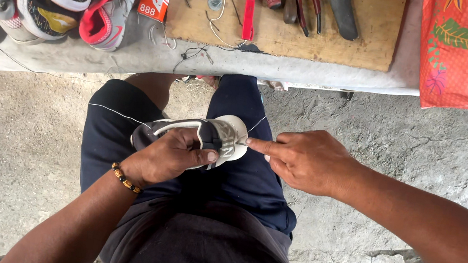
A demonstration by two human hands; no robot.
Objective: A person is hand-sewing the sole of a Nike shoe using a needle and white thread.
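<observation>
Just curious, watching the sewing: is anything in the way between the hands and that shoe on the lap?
Nothing visible. The left hand already grips the dark-and-white shoe, and the right hand has its fingertip against the shoe's white sole edge. Only a thin thread runs off it.

A small dark sneaker (197, 139) with a white sole lies on its side across the lap, its pale toe end pointing right. A thin white thread (120, 114) runs taut from its left end and seems to continue past the toe.
</observation>
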